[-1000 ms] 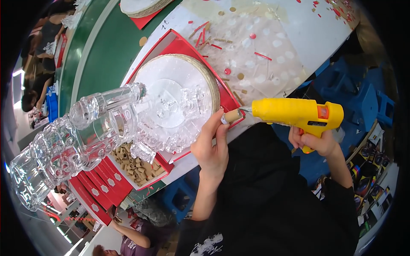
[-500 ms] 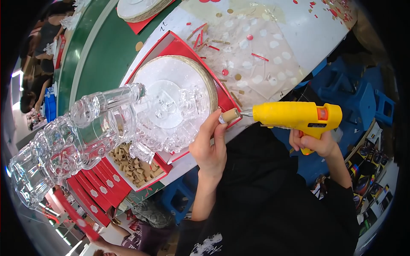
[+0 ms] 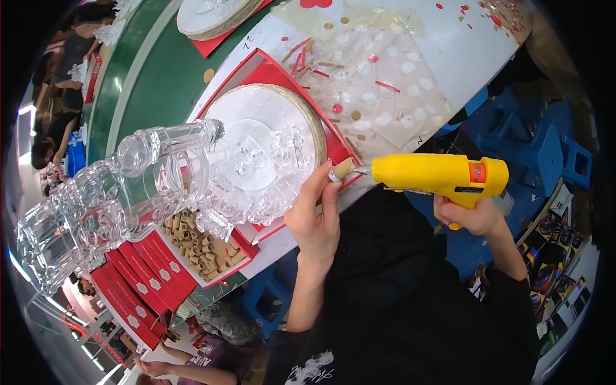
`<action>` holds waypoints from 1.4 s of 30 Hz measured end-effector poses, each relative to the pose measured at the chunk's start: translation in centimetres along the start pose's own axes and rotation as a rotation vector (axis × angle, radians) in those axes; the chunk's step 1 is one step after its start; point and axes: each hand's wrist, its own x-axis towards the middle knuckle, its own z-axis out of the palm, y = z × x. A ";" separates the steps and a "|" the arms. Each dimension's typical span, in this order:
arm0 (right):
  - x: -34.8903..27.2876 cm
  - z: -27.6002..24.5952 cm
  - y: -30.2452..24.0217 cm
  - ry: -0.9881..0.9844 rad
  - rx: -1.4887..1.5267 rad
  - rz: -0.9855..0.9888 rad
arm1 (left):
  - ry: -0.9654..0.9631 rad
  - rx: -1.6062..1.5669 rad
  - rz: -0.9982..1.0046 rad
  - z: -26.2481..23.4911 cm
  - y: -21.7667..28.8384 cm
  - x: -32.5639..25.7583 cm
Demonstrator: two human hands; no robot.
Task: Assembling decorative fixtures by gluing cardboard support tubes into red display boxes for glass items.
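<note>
My left hand (image 3: 316,217) pinches a short brown cardboard tube (image 3: 344,169) with a pale piece at its lower left end. In my right hand (image 3: 470,215) is a yellow hot glue gun (image 3: 431,173), held by its handle and pointing left. Its metal nozzle is at the tube's right end; whether it touches or enters it I cannot tell. Just left of the tube, a round white disc with a woven rim (image 3: 314,115) sits in a red open box (image 3: 260,61). Clear plastic or glass pieces (image 3: 285,157) lie on the disc.
Stacked clear cups (image 3: 106,205) reach across the left. Several cardboard tubes (image 3: 205,255) fill a tray beside red boxes (image 3: 151,269). Red and brown scraps (image 3: 387,86) litter the white table (image 3: 459,70). Blue stools (image 3: 536,151) stand at right; a co-worker's hand (image 3: 154,367) shows at lower left.
The glue gun has shifted slightly left, and the tube is tilted a bit more upward. At lower left, the co-worker's red box now lies against the stack and their hand has moved off it.
</note>
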 end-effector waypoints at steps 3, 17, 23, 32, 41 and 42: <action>-0.3 0.3 -0.5 0.048 -0.080 0.017 | 0.011 -0.034 0.006 0.1 0.0 0.0; 8.1 -4.6 -1.8 0.403 -0.266 -0.341 | -0.087 0.097 -0.037 -2.0 2.2 0.5; 13.0 -3.9 -2.3 0.618 -0.133 -0.336 | -0.170 0.403 0.004 -2.1 3.3 0.4; 12.4 -4.6 -1.8 0.472 -0.141 -0.376 | -0.324 0.647 0.169 -1.0 3.6 2.3; 12.4 -4.9 -1.3 0.527 -0.097 -0.425 | -0.333 0.631 0.172 -0.2 3.3 2.3; 12.5 -4.9 -1.3 0.527 -0.098 -0.432 | -0.328 0.639 0.084 -0.1 3.6 2.4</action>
